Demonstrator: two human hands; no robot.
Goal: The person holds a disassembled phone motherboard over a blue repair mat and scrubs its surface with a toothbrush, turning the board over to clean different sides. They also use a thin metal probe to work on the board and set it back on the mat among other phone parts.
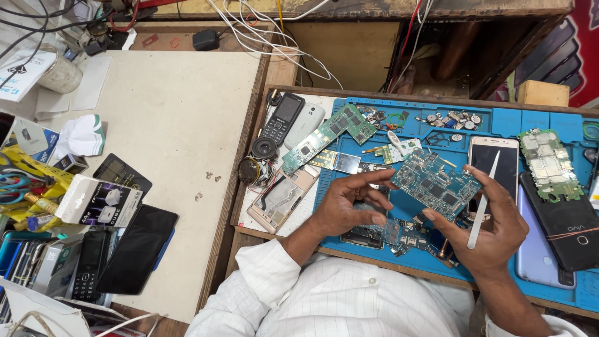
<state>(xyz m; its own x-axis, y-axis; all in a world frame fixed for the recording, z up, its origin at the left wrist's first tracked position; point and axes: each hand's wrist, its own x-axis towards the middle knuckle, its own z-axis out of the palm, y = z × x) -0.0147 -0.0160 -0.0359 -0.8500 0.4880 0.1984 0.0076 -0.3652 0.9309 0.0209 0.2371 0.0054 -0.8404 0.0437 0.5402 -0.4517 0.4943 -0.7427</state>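
Observation:
A blue-green circuit board (435, 183) is held up between both hands over the blue work mat (418, 262). My left hand (347, 205) pinches its left edge with thumb and fingers. My right hand (493, 223) grips the board's right edge and also holds white tweezers (484, 203), which point up and away from me. Under the hands, more small boards and a phone frame (368, 232) lie on the mat.
On the mat lie a long green board (326, 135), a white smartphone (493, 163), another green board (546, 163), a black phone (564, 229) and trays of screws (450, 118). Left of it are a keypad phone (282, 118), a gold phone shell (281, 198), speakers and boxes.

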